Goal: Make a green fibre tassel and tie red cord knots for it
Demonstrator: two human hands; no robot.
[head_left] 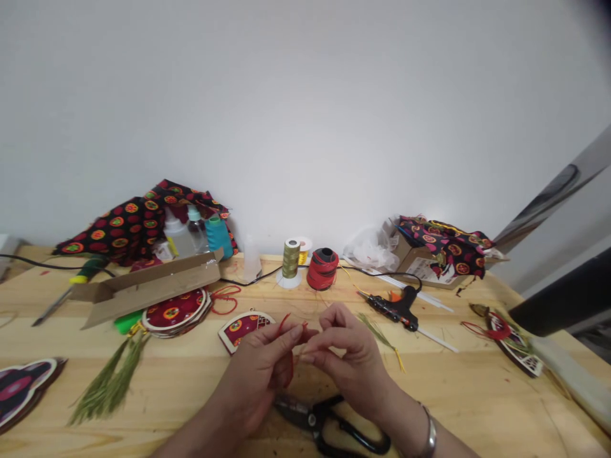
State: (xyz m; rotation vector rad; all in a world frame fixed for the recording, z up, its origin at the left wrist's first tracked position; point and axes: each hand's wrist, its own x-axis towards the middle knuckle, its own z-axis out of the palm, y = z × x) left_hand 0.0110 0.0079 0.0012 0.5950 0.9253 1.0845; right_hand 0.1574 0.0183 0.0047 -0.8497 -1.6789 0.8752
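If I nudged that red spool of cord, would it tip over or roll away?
The red spool stands on end, and its bulging sides suggest it tips easily. On its side it would probably roll. Wound cord probably makes it light.

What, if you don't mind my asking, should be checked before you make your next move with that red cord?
1. Thin red cord pinched between left hand and right hand: ok.
2. Any knot in the cord: cannot tell, fingers hide it.
3. Black-handled metal scissors lying on the wooden table just below the hands: ok.
4. Black hot glue gun lying on its side, apart from the cord: ok. Whether it is hot: cannot tell.
5. Red-and-black cord spool standing upright, apart from the hands: ok.
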